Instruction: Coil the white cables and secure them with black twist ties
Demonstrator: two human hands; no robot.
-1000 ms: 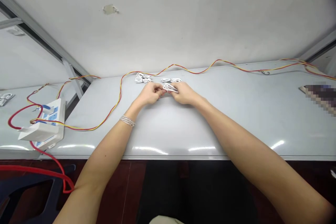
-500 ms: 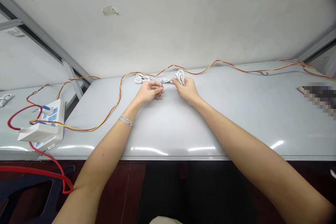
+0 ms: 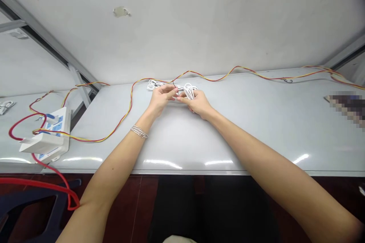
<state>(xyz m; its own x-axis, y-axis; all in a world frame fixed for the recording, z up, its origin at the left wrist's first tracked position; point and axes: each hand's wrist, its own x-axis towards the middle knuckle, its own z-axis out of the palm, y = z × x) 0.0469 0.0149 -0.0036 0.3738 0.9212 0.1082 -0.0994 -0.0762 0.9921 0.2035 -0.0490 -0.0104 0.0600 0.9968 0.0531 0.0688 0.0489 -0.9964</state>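
My right hand (image 3: 199, 104) is closed on a coiled white cable (image 3: 189, 91), whose loops stick up past the fingers. Close beside it, my left hand (image 3: 161, 100) pinches a thin dark twist tie (image 3: 174, 84) that rises above the fingertips. The two hands nearly meet at the tie, and fingers partly hide where it runs against the cable. Just behind my left hand lies a tied white cable bundle (image 3: 152, 85) on the grey table (image 3: 182, 136). More white cable shows behind the fingertips, mostly covered.
A twisted red and yellow wire (image 3: 237, 67) runs along the table's back edge by the wall. On the left sits a white power strip (image 3: 65, 129) with plugged-in adapters and a red cord (image 3: 57, 174). A blurred flat object (image 3: 346, 105) lies at the right.
My right hand has moved left and slightly down with the cable, close to my left hand. My left hand has turned, and the tie now stands higher above its fingertips.
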